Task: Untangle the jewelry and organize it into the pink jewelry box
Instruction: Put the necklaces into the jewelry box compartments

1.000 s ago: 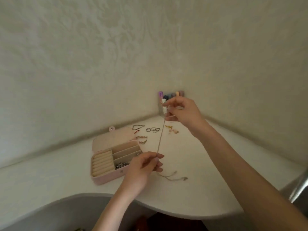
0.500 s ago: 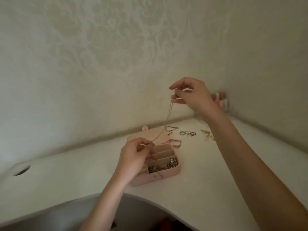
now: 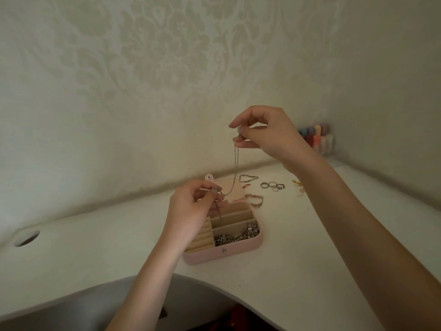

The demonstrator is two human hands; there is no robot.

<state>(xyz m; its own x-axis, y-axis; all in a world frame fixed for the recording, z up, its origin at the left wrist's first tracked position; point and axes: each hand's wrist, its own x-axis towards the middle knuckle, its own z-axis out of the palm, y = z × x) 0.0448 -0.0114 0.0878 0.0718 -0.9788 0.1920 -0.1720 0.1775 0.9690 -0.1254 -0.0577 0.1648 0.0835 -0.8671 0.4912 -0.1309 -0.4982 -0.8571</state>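
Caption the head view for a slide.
Both hands, left hand and right hand, hold a thin chain over the open pink jewelry box.

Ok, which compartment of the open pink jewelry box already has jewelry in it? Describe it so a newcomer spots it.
On the white desk sits the open pink jewelry box, below the left hand. Find its nearest compartment, right of the ribbed cream ring rolls. It alone holds a heap of silver, sparkly jewelry; the two compartments behind it look bare.
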